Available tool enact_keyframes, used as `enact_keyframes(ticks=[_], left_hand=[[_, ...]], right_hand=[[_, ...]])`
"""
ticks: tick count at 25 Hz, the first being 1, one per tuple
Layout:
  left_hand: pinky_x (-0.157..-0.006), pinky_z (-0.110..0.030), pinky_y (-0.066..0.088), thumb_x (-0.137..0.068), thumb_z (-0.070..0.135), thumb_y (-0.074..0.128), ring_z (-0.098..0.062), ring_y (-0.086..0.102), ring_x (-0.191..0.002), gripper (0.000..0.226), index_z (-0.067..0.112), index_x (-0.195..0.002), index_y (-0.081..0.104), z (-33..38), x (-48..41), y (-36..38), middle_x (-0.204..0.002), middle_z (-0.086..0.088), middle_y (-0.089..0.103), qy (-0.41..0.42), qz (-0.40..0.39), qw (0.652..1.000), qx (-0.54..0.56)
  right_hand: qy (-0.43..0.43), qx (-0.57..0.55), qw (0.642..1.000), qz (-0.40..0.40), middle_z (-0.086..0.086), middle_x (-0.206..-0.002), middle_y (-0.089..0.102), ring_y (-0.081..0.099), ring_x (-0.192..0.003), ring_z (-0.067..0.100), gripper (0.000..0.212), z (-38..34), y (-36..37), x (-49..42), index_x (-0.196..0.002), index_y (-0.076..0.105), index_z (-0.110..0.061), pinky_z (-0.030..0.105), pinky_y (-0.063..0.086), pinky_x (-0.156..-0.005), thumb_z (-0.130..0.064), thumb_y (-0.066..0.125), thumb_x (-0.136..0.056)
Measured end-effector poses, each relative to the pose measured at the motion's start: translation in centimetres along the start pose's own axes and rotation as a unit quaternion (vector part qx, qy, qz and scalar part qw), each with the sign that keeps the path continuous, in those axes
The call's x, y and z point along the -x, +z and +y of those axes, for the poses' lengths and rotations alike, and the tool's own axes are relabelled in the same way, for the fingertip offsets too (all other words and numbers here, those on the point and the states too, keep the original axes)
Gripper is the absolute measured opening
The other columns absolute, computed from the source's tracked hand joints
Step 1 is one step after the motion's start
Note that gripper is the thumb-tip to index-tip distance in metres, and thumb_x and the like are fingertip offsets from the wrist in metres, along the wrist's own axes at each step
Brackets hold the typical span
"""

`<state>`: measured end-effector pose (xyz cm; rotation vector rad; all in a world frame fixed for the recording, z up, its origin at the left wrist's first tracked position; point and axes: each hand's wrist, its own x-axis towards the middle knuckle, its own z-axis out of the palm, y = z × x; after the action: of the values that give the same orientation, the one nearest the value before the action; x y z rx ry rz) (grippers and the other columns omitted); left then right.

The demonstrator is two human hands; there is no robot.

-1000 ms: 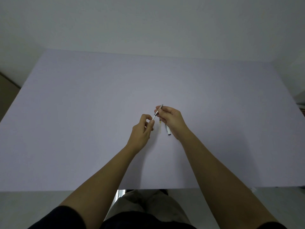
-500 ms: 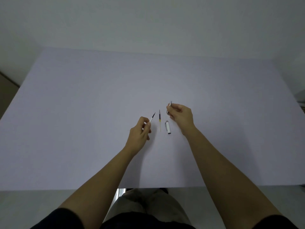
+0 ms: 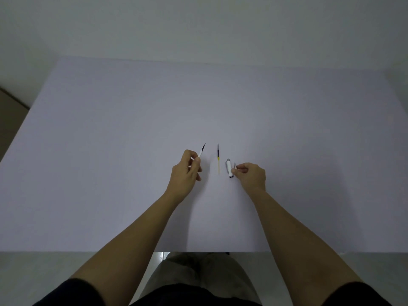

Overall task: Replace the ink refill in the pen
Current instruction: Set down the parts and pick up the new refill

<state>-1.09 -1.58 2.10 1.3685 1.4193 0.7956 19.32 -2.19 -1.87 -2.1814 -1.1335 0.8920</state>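
Note:
My left hand (image 3: 186, 173) pinches a white pen part with a dark refill tip (image 3: 201, 151) sticking out, pointing up and away. A loose refill (image 3: 218, 159), dark at the far end and yellow at the near end, lies flat on the table between my hands. Just right of it lies a white and silver pen cap section (image 3: 229, 168). My right hand (image 3: 251, 176) rests low beside that section, its fingertips closed on a small silver pen piece (image 3: 235, 166).
The pale lilac table (image 3: 110, 151) spans the whole view, with a white wall behind it. Its near edge runs just above my lap. Brown floor shows at the far left.
My hands have pulled apart: the right one took the silver piece off the pen, moved right and dropped to the table by the cap section. The left hand keeps the part with the refill.

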Motion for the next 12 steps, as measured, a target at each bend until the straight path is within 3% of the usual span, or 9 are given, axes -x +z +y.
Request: enact_keyframes(ticks=[3, 9, 12], left_hand=[[-0.055, -0.017, 0.047, -0.097, 0.034, 0.037, -0.001, 0.06, -0.054, 0.011, 0.027, -0.093, 0.044, -0.1, -0.1, 0.0, -0.077, 0.002, 0.064, -0.002, 0.001, 1.0, -0.004], [-0.045, -0.008, 0.042, -0.096, 0.036, 0.037, -0.002, 0.06, -0.053, 0.012, 0.032, -0.087, 0.044, 0.1, -0.3, 0.3, -0.076, 0.002, 0.064, 0.0, -0.001, 1.0, 0.001], [-0.046, -0.007, 0.042, -0.095, 0.036, 0.038, -0.003, 0.06, -0.053, 0.012, 0.031, -0.086, 0.044, 0.3, -0.5, 0.5, -0.077, 0.001, 0.064, 0.001, 0.0, 1.0, 0.007]], right_hand=[[-0.005, -0.001, 1.0, -0.004, 0.014, -0.095, 0.073, 0.064, -0.082, 0.02, 0.03, 0.1, 0.2, 0.0, -0.099, 0.07, -0.004, 0.021, 0.041, -0.072, -0.024, 0.075, -0.077], [-0.014, 0.003, 1.0, -0.001, 0.015, -0.099, 0.071, 0.066, -0.094, 0.025, 0.035, -0.5, -0.6, -0.4, -0.105, 0.068, -0.004, 0.024, 0.045, -0.079, -0.028, 0.071, -0.081], [-0.06, -0.037, 0.997, 0.03, 0.012, -0.092, 0.073, 0.066, -0.084, 0.02, 0.022, -2.4, -0.6, -0.1, -0.096, 0.071, -0.005, 0.011, 0.04, -0.068, -0.024, 0.065, -0.085]])
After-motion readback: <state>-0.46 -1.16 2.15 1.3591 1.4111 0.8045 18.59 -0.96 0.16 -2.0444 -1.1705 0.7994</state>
